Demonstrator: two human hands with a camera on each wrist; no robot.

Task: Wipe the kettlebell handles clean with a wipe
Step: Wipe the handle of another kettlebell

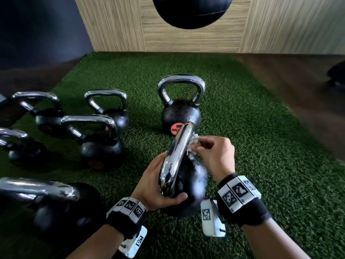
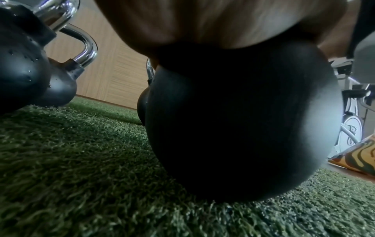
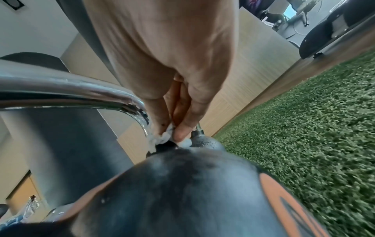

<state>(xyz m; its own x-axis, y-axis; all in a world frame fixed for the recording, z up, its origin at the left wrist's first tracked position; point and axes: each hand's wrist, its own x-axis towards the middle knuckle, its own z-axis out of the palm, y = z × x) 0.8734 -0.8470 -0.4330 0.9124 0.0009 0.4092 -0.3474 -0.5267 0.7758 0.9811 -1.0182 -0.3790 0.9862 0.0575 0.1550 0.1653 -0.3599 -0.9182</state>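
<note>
seven kettlebells (image 1: pixel 180 107) (one held), one wipe (image 1: pixel 192 145)

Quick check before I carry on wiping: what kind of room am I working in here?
Most likely a gym. Several chrome-handled kettlebells stand on green artificial turf, a black ball hangs overhead, and what looks like an exercise bike stands off the turf.

Bare forearms, no sleeves. Black wristband (image 1: pixel 125 224) on left, black wristband (image 1: pixel 244 210) on right, each ringed with white blocks printed with black-and-white square markers; white marker-tagged camera housing (image 1: pixel 211 218) beneath.
</note>
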